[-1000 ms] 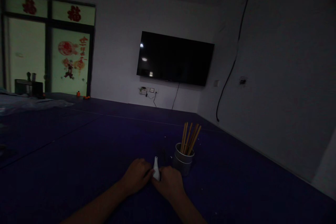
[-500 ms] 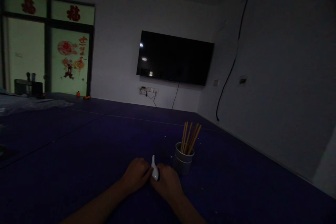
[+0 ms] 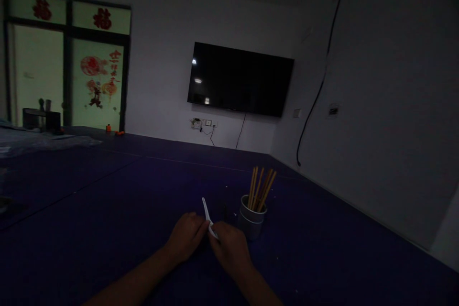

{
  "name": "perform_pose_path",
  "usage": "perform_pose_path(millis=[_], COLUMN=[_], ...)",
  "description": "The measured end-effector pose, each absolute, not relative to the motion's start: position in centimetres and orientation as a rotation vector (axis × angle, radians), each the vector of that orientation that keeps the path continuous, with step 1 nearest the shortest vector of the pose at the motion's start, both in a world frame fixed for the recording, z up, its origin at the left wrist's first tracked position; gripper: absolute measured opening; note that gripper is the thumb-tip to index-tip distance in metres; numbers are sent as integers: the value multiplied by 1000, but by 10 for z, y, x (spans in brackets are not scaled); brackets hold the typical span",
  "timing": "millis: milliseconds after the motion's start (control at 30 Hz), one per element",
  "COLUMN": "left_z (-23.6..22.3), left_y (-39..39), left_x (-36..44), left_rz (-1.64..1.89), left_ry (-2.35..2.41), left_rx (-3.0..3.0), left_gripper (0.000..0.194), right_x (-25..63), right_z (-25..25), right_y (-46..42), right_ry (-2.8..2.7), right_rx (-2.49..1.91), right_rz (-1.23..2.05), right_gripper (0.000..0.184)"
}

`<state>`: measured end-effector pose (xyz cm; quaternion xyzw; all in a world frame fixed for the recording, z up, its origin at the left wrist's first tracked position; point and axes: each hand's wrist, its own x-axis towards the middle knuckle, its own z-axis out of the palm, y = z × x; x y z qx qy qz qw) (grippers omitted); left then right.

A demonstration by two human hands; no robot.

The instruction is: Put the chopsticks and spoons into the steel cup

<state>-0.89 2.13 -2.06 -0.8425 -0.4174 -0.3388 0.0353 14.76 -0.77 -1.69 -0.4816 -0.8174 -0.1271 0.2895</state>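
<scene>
A white soup spoon (image 3: pixel 206 210) is held between my two hands, its narrow handle pointing up and away to the left. Its bowl is partly hidden by my right hand (image 3: pixel 229 246), whose fingers are closed on it. My left hand (image 3: pixel 187 236) is closed too, with thumb and fingertips pinching the spoon from the left side. Just beyond my right hand stands a grey metal cup (image 3: pixel 251 222) with several chopsticks (image 3: pixel 261 189) upright in it.
A dark blue-purple tabletop (image 3: pixel 125 201) spreads out to the walls, with small white specks on it. Clear plastic sheeting (image 3: pixel 53 143) and a black holder (image 3: pixel 41 119) lie at the far left, near small orange items (image 3: pixel 108 128). A television (image 3: pixel 240 79) hangs on the wall.
The spoon has turned between my hands: its bowl, showing its rounded back half a second ago, is now seen edge-on, and the handle leans further left. The cup and chopsticks have stayed put.
</scene>
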Motion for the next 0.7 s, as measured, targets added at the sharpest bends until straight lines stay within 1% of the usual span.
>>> perform_pose_path(millis=[200, 333, 567, 700], left_z=[-16, -17, -18, -18], left_y=[18, 20, 24, 23], left_x=[-10, -10, -12, -15], left_rz=[-1251, -1425, -1682, -1763], left_ry=[-1387, -1459, -1537, -1485], left_rx=[-2548, -2515, -2489, -2397], left_gripper=[55, 52, 49, 44], right_x=[149, 148, 146, 146], right_z=[-22, -22, -18, -18], right_y=[-5, -4, -6, -7], right_ry=[-2155, -2159, -2166, -2222], right_rx=[-1125, -1040, -1032, -1024], right_rz=[-456, -475, -499, -486], right_gripper=[20, 21, 32, 36])
